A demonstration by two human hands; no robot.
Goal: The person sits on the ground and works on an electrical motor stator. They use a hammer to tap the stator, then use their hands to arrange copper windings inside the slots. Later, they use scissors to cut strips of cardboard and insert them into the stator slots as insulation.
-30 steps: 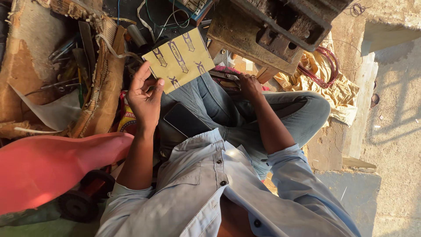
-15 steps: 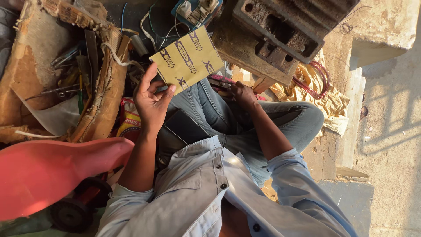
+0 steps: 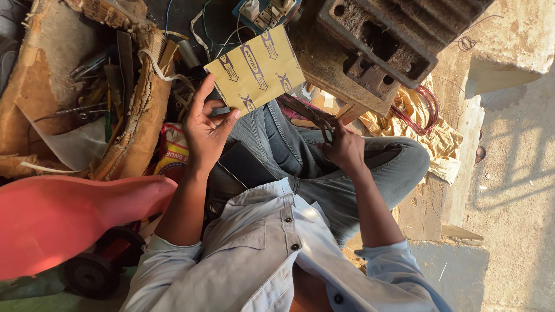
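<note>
A seated person's left hand point(image 3: 208, 130) pinched a yellow printed card sheet point(image 3: 255, 68) by its lower edge, above the lap. The right hand point(image 3: 345, 149) was closed on scissors point(image 3: 315, 118) beside a rusted motor housing point(image 3: 381, 49).

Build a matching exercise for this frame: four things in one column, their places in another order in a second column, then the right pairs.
Things:
1. yellow sheet
2. scissors
3. dark phone
4. tools

Places:
A. lying on the lap, near the left wrist
B. inside the torn bag at far left
C. pinched at its lower edge by the left hand
D. gripped in the right hand

Pairs: 1-C, 2-D, 3-A, 4-B
</note>
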